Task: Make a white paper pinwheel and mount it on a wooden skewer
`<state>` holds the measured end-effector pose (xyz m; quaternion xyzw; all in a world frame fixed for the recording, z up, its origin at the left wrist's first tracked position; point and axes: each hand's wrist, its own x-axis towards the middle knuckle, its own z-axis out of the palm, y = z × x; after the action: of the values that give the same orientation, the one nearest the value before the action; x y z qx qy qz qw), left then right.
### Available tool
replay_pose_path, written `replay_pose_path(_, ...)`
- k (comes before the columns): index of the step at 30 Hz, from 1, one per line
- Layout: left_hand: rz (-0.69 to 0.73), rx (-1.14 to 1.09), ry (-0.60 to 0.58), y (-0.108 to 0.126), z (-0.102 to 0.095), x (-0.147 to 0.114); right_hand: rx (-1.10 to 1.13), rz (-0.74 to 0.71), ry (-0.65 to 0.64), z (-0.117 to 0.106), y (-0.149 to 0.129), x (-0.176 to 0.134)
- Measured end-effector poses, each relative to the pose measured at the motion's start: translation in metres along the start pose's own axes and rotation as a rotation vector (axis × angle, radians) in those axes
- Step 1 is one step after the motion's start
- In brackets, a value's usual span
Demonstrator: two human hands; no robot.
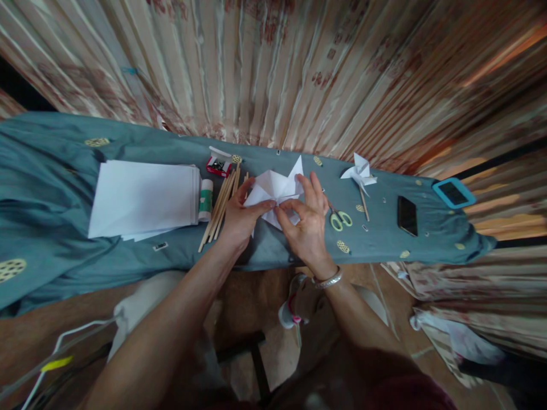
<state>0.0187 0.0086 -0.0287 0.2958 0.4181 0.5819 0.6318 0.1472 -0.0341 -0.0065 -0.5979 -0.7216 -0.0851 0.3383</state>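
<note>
A white paper pinwheel, partly folded, is held over the table between both hands. My left hand grips its left side, with the thumb pressed near the middle of the paper. My right hand pinches at the centre with thumb and index finger, while its other fingers rest by the upright paper point on the right. Whether a pin sits in that pinch is hidden. Several wooden sticks lie just left of my left hand. Green-handled scissors lie right of my right hand.
On the cloth-covered table are a stack of white paper, a glue stick and a red box of pins. To the right lie a finished pinwheel on a stick, a dark phone and a blue-framed device. A curtain hangs behind.
</note>
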Motion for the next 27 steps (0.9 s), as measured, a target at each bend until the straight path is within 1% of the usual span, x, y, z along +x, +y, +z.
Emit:
replay_pose_path(7,0.020,0.032,-0.020,0.0009,-0.0009,-0.0008,-0.010,0.020,-0.052,-0.0009,0.0004,0.0001)
replay_pose_path(13,0.057,0.077,-0.014,0.0006,-0.0012,-0.0019,0.021,0.025,-0.056,-0.0001,0.0002,-0.0001)
replay_pose_path(20,0.040,0.061,0.020,0.0010,-0.0005,-0.0006,0.044,0.019,-0.076,-0.0021,0.0001,-0.0014)
replay_pose_path(27,0.022,0.051,0.007,0.0016,-0.0015,-0.0010,0.053,0.004,-0.076,-0.0036,0.0004,-0.0014)
